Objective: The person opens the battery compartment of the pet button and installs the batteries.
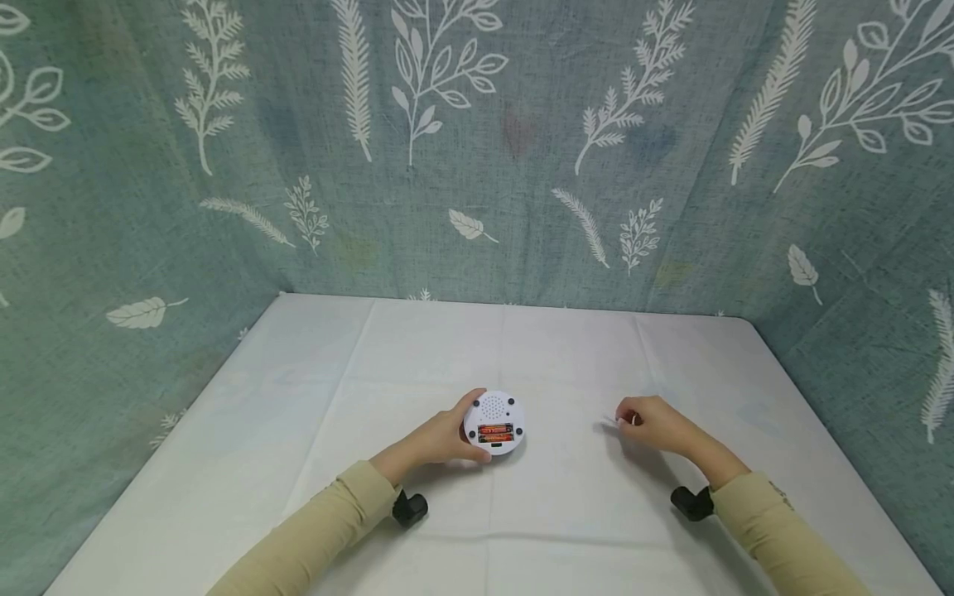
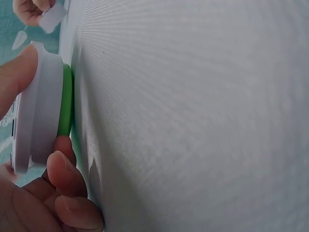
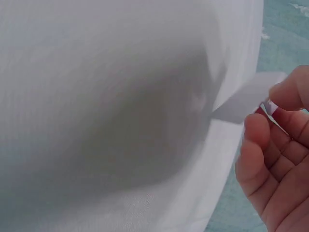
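A round white battery-powered device (image 1: 494,402) with a speaker grille and dark feet lies underside up on the white table. Its battery compartment is uncovered, and two orange-and-black batteries (image 1: 495,433) sit in it. My left hand (image 1: 445,434) grips the device from the left, thumb and fingers on its rim. In the left wrist view a green part (image 2: 66,100) shows on the side facing the tablecloth. Off to the right, my right hand (image 1: 656,424) pinches a small flat white piece (image 3: 248,99), which looks like a battery cover, just above the cloth.
A white cloth (image 1: 417,348) with fold lines covers the table. Green curtains (image 1: 522,232) with white leaf prints hang along the back and both sides. Black wrist mounts (image 1: 410,508) stick out below both sleeves.
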The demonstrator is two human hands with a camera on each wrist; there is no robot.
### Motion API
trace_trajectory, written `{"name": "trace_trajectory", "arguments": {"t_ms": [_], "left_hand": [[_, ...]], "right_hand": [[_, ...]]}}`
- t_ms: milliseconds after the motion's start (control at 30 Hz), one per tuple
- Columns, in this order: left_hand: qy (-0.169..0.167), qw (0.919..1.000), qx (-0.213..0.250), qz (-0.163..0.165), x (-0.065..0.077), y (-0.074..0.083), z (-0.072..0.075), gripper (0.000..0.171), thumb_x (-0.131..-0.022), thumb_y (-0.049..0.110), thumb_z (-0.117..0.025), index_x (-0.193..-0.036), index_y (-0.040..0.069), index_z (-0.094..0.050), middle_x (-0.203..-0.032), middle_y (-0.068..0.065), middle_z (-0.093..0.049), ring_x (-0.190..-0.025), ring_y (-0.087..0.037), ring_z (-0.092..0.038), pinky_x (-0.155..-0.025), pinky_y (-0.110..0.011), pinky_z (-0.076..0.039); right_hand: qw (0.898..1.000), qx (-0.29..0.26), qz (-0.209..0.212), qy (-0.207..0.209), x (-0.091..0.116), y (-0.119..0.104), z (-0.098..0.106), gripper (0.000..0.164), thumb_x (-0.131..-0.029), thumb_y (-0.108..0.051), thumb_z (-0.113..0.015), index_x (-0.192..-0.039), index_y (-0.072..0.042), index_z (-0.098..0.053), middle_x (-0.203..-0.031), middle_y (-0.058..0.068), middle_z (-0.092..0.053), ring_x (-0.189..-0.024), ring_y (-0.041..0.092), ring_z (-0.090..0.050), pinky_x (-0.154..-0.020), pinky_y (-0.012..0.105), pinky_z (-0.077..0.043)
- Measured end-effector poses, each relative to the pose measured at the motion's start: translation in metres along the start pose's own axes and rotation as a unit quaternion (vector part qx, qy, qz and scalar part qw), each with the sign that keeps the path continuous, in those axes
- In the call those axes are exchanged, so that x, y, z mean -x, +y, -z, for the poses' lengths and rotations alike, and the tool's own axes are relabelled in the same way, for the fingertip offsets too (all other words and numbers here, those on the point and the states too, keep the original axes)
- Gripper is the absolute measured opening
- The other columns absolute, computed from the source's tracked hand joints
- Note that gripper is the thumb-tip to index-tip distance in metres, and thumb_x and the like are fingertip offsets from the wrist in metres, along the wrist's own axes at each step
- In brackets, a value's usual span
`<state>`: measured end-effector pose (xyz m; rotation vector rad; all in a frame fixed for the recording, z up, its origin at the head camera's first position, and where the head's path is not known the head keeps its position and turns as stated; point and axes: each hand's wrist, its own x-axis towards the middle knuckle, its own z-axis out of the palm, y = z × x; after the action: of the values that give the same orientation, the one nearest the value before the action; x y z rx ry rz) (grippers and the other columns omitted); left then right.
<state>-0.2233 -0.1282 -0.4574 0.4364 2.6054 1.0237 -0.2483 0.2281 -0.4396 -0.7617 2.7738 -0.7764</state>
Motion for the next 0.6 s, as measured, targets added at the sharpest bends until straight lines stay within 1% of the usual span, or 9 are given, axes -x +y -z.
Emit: {"name": "trace_trajectory", "arguments": {"t_ms": [133,300,367,467,500,600], "left_hand": [[0.0,1.0,-0.001,0.002,0.0,0.0,0.0,0.104,-0.067,0.035,-0.081,-0.145,0.02,-0.015,-0.124,-0.016,-0.053,-0.105,-0.025,-0.052,-0.089,-0.045,-0.039],[-0.001,1.0,-0.002,0.008,-0.001,0.0,0.0,0.104,-0.067,0.036,-0.081,-0.146,0.021,-0.014,-0.125,-0.016,-0.052,-0.106,-0.025,-0.052,-0.09,-0.045,-0.039],[-0.002,1.0,-0.002,0.006,-0.001,-0.001,-0.001,0.104,-0.067,0.036,-0.081,-0.146,0.021,-0.014,-0.125,-0.016,-0.052,-0.106,-0.025,-0.052,-0.089,-0.045,-0.039],[-0.003,1.0,-0.004,0.003,0.0,-0.001,-0.001,0.104,-0.067,0.036,-0.08,-0.145,0.02,-0.015,-0.124,-0.016,-0.052,-0.105,-0.025,-0.052,-0.089,-0.045,-0.039],[-0.003,1.0,-0.005,0.003,0.0,-0.001,-0.001,0.104,-0.067,0.036,-0.08,-0.145,0.02,-0.015,-0.124,-0.016,-0.052,-0.105,-0.024,-0.052,-0.089,-0.045,-0.039],[-0.004,1.0,-0.004,0.001,0.0,-0.001,0.0,0.104,-0.067,0.036,-0.08,-0.146,0.02,-0.014,-0.124,-0.016,-0.052,-0.105,-0.024,-0.052,-0.089,-0.045,-0.039]], "right_hand": [[0.999,-0.033,-0.003,0.012,-0.002,-0.001,-0.003,0.005,-0.081,0.0,-0.056,-0.085,-0.002,-0.055,-0.067,-0.002,-0.046,-0.06,0.009,-0.041,-0.052,0.023,-0.036],[0.998,-0.065,0.004,0.028,-0.004,-0.002,-0.01,0.011,-0.08,0.002,-0.053,-0.087,-0.006,-0.051,-0.069,-0.002,-0.044,-0.062,0.009,-0.04,-0.054,0.022,-0.035],[0.996,-0.082,0.006,0.033,-0.005,-0.004,-0.013,0.014,-0.08,0.002,-0.051,-0.091,-0.005,-0.054,-0.072,-0.001,-0.045,-0.062,0.008,-0.04,-0.054,0.023,-0.035],[0.993,-0.115,0.004,0.028,-0.005,-0.008,-0.014,0.025,-0.084,0.001,-0.047,-0.103,-0.005,-0.062,-0.073,0.001,-0.047,-0.059,0.007,-0.037,-0.053,0.024,-0.035],[0.991,-0.13,0.004,0.027,-0.005,-0.009,-0.014,0.027,-0.085,0.001,-0.046,-0.106,-0.004,-0.063,-0.077,0.001,-0.051,-0.059,0.007,-0.038,-0.053,0.024,-0.036],[0.985,-0.171,-0.005,0.022,-0.005,-0.014,-0.013,0.03,-0.089,-0.001,-0.042,-0.111,-0.001,-0.063,-0.072,0.003,-0.052,-0.054,0.007,-0.035,-0.051,0.024,-0.035]]}}
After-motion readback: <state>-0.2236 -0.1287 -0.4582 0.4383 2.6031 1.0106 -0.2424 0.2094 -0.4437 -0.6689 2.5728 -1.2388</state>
